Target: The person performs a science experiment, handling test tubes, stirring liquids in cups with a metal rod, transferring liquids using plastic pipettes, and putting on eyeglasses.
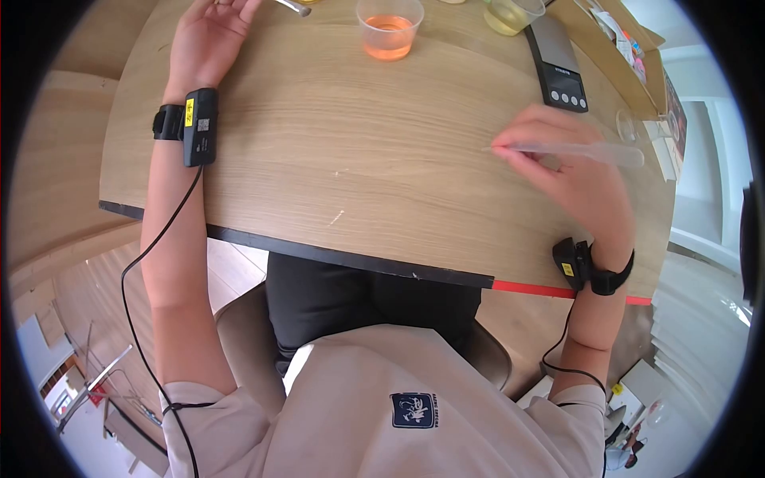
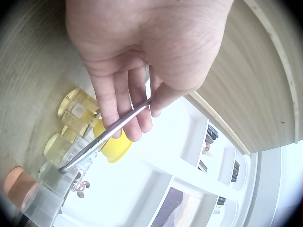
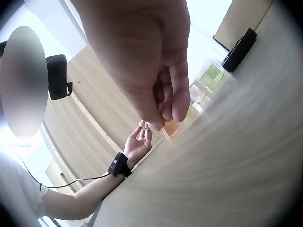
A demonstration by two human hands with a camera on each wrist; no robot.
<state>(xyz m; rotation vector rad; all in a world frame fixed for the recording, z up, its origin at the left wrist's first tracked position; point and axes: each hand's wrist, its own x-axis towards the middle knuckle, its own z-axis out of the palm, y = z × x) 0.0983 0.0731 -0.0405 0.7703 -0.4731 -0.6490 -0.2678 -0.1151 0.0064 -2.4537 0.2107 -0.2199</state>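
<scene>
My left hand [image 1: 213, 44] at the far left holds a slim metal rod [image 2: 106, 135] between thumb and fingers; its small rounded end shows beside the hand in the head view. Over the right part of the table, my right hand [image 1: 578, 171] pinches a translucent plastic dropper [image 1: 598, 151], whose wide bulb end points right across the back of the hand. A clear plastic cup [image 1: 388, 36] with orange liquid stands between the hands, farther back. Another cup [image 1: 510, 16] with pale yellow-green liquid is at the back right.
A black digital scale [image 1: 562, 72] lies beyond my right hand, with a cardboard box [image 1: 655, 76] of packets at its right. In the left wrist view, a glass beaker [image 2: 75, 106] of yellow liquid and a yellow bowl-like thing [image 2: 116, 149] stand behind the fingers.
</scene>
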